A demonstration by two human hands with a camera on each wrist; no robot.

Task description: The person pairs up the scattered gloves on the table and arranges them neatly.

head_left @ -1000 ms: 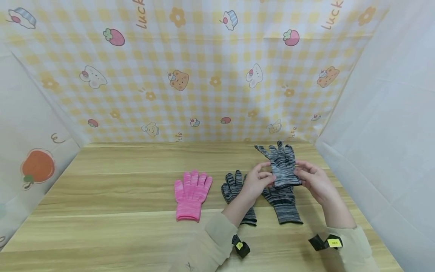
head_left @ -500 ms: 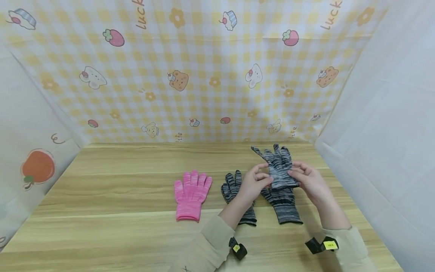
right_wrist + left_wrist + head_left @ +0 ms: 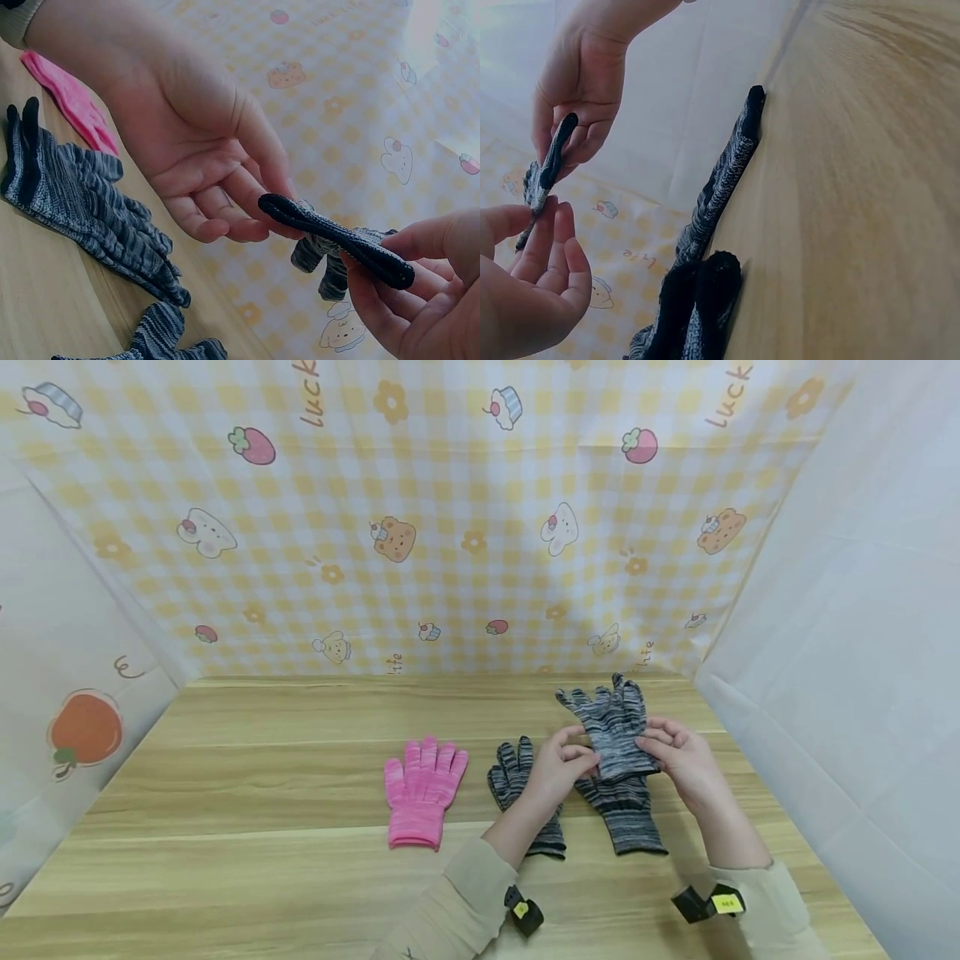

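Note:
A black-and-grey knit glove [image 3: 617, 735] is held up between both hands, its fingers pointing away. My left hand [image 3: 558, 768] pinches its left edge and my right hand [image 3: 686, 764] pinches the right edge, thumbs on the near face. In the right wrist view the held glove's dark cuff [image 3: 337, 240] shows as a narrow, nearly flattened loop. Below it a matching grey glove [image 3: 633, 818] lies on the table, its finger end hidden. Another grey glove [image 3: 513, 772] lies to the left, partly covered by my left forearm. Farther left, a pink glove [image 3: 423, 793] lies flat.
The wooden table [image 3: 247, 793] meets a yellow checked cloth [image 3: 450, 593] at the back. White cloth walls [image 3: 840, 635] stand on both sides. Black straps [image 3: 723, 903] with yellow labels sit on both sleeves.
Both hands have shifted slightly left with the held glove. Its fingers have changed their spread a little. The gloves on the table have stayed where they were.

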